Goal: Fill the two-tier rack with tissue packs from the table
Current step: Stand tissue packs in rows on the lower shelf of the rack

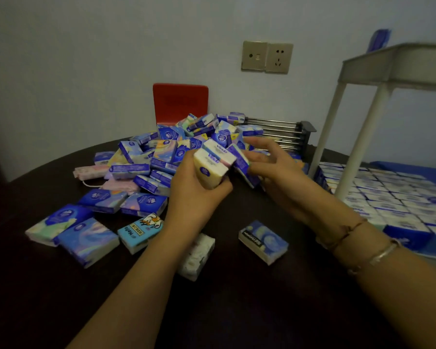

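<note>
A big heap of blue and pastel tissue packs (166, 147) covers the middle of the dark table (237, 311). My left hand (196, 195) grips a small stack of packs (213, 163) just in front of the heap. My right hand (267, 162) holds another pack (242, 163) right beside that stack. The white two-tier rack (363, 132) stands at the right; its lower tier (393, 195) is packed with rows of tissue packs. One blue pack (379, 41) stands on the upper tier (398, 64).
Loose packs lie near me: a light blue cartoon pack (140, 231), a white one (196, 255) and a dark blue one (263, 241). A red stand (180, 103) and a metal bar rack (282, 133) are behind the heap. A wall socket (267, 57) is above.
</note>
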`<state>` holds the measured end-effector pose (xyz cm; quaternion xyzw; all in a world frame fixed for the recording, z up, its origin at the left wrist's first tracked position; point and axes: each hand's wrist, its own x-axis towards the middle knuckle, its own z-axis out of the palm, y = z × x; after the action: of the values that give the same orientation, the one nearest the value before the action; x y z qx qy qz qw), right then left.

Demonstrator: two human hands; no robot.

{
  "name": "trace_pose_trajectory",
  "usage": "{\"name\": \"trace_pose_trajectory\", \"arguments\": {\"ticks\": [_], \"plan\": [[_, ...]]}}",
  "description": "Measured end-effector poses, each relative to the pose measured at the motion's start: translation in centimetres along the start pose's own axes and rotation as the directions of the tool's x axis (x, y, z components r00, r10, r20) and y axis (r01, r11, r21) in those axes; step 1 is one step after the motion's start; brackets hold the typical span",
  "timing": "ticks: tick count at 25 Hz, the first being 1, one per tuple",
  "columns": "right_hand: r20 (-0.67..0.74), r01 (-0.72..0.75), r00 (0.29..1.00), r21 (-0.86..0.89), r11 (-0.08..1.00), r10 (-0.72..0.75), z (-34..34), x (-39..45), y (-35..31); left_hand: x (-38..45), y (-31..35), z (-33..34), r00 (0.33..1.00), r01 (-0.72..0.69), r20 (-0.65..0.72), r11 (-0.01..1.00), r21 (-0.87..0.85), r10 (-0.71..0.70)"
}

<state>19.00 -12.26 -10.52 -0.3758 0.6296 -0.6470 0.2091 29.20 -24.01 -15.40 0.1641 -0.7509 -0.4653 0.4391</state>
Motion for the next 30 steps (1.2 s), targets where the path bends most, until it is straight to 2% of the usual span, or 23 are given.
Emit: {"name": "trace_pose_trajectory", "arguments": {"ticks": [3, 7, 10, 12, 17, 21, 26, 28, 30], "plan": [[0.136, 0.060, 0.989, -0.013, 0.998, -0.057, -0.7, -2.9, -1.5, -1.6, 2.0, 0.7, 0.997, 0.021, 0.075, 0.993, -0.119, -0.012], [0.142, 0.111, 0.985, -0.069, 0.991, -0.100, -2.9, -7.8, -3.5, -4.9, 4.3, 2.3, 0.975, -0.003, 0.218, 0.983, -0.184, 0.044], [0.128, 0.093, 0.988, -0.083, 0.992, -0.082, -4.9, -11.6, -4.7, -7.1, 6.6, 3.6, 0.959, -0.001, 0.278, 0.982, -0.188, 0.055], [0.094, 0.067, 0.994, -0.065, 0.996, -0.061, -6.1, -13.0, -5.2, -7.9, 8.2, 4.6, 0.952, -0.018, 0.298, 0.981, -0.191, 0.075], [-0.104, 0.061, 0.992, -0.098, 0.993, -0.071, -9.8, -16.6, -7.4, -9.6, 12.8, 8.8, 0.922, -0.063, 0.368, 0.984, -0.168, 0.122], [-0.175, 0.066, 0.978, -0.241, 0.968, -0.110, -13.4, -18.8, -7.9, -9.9, 14.9, 13.0, 0.916, -0.112, 0.368, 0.983, -0.146, 0.159], [-0.301, -0.005, 0.947, -0.357, 0.934, -0.110, -16.8, -18.9, -7.6, -8.6, 16.2, 19.2, 0.864, -0.266, 0.450, 0.963, 0.031, 0.224], [-0.372, -0.047, 0.922, -0.385, 0.922, -0.109, -18.4, -18.2, -7.0, -7.6, 16.6, 21.5, 0.808, -0.315, 0.534, 0.948, 0.034, 0.250], [-0.445, -0.087, 0.892, -0.328, 0.941, -0.073, -20.5, -17.4, -6.4, -6.8, 17.0, 22.7, 0.678, -0.366, 0.683, 0.930, -0.006, 0.271]]}}
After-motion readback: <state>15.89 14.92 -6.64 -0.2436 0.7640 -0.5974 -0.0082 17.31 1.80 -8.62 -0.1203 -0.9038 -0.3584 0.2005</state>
